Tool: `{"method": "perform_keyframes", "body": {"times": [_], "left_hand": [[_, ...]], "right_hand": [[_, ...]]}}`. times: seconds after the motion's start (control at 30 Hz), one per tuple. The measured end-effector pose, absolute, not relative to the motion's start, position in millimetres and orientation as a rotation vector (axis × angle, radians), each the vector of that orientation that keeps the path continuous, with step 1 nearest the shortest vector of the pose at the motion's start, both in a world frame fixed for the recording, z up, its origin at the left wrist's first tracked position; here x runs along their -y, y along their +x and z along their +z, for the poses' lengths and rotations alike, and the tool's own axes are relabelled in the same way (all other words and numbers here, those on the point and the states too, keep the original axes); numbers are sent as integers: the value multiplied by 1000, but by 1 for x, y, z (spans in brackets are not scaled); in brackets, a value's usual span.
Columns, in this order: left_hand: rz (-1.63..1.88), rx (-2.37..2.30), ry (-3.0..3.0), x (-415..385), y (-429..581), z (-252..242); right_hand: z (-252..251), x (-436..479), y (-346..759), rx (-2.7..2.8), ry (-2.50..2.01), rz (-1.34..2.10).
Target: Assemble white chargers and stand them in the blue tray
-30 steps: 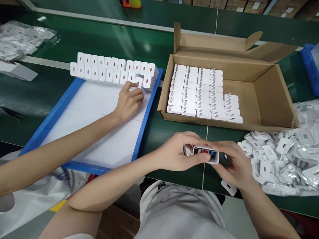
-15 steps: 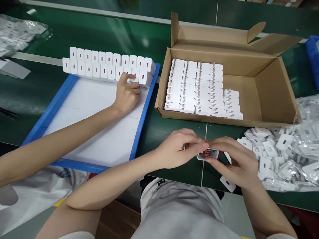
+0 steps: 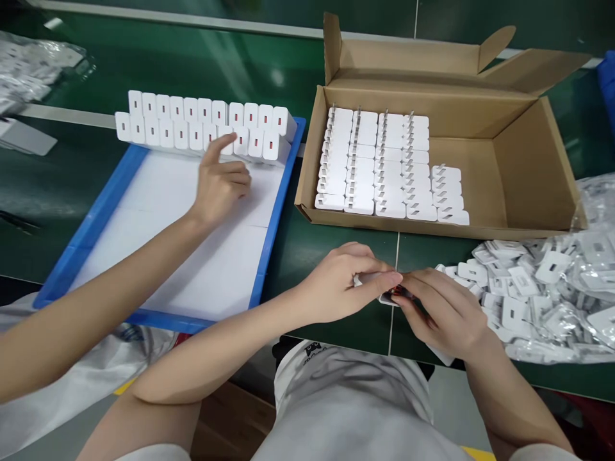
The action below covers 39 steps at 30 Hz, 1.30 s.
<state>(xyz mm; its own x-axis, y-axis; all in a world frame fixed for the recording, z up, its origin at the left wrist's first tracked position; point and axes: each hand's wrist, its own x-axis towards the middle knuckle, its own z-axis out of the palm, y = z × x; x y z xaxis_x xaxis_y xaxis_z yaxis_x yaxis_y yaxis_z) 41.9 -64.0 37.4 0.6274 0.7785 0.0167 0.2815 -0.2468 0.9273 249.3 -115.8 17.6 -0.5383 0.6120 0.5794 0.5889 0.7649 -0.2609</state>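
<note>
My left hand point(image 3: 343, 282) and my right hand point(image 3: 444, 310) meet over the near edge of the green table. Both are closed on one white charger point(image 3: 390, 296). My fingers cover most of it, and only a sliver of its red port face shows. Just right of my right hand lies a pile of bagged white chargers point(image 3: 542, 288). Beyond my hands stands an open cardboard box point(image 3: 528, 160) with rows of white chargers point(image 3: 379, 166) packed prongs up.
A blue tray point(image 3: 276, 211) with a white floor lies at the left, with two rows of upright chargers point(image 3: 192, 125) along its far end. A co-worker's hand point(image 3: 218, 186) reaches in from the left, forefinger on that row. More bagged parts point(image 3: 29, 64) lie far left.
The charger has sunk lower between my fingers and its port face is now mostly hidden. The co-worker's hand has slid left along the row of chargers, forefinger raised.
</note>
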Motion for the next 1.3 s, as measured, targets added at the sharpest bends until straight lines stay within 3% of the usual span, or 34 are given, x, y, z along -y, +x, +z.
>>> {"method": "perform_keyframes", "body": {"times": [0.37,0.6,0.73,0.87,1.07,1.3], "left_hand": [[687,-845,1672,64,42,37],[657,-651,1152,65,39,38],[630,-580,1002,70,42,37],[621,-514,1017,74,44,37],[587,-584,1046,69,41,40],[603,-581,1203,70,43,39]], "right_hand": [[24,111,249,2107,-971,392],[22,109,251,1845,-1098,339],[23,108,248,1991,-1057,204],[24,110,245,2037,-1071,131],[22,111,250,1993,-967,548],[24,110,251,2083,-825,533]]}}
